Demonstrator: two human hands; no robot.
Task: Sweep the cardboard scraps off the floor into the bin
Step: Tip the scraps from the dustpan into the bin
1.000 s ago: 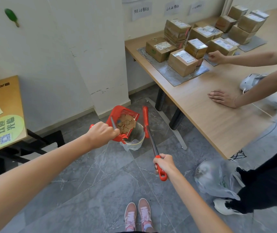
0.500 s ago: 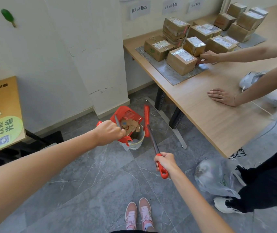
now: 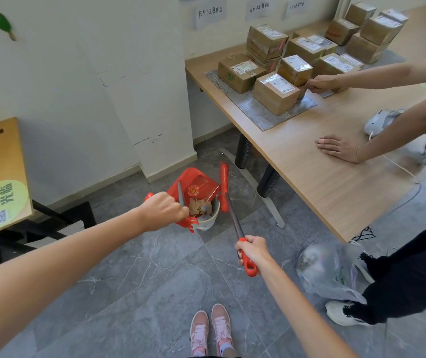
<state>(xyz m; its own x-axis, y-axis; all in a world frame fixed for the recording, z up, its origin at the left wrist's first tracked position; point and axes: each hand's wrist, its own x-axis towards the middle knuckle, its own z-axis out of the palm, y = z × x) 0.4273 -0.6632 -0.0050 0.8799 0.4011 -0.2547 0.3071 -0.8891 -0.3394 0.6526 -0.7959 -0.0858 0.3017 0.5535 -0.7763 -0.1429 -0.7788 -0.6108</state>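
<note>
My left hand (image 3: 164, 210) is clenched round the handle of the red dustpan (image 3: 193, 188), which I hold tipped over the small bin (image 3: 208, 220) just beyond my knuckles. The cardboard scraps (image 3: 199, 206) sit bunched at the pan's lower edge, right at the bin's mouth; I cannot tell whether any have dropped in. My right hand (image 3: 252, 250) is closed on the red grip of the broom (image 3: 232, 215), its shaft slanting away from that hand so the red head stands just right of the dustpan. Beyond and right of my right hand is the counter (image 3: 318, 177), where another person's hand (image 3: 337, 148) lies flat.
</note>
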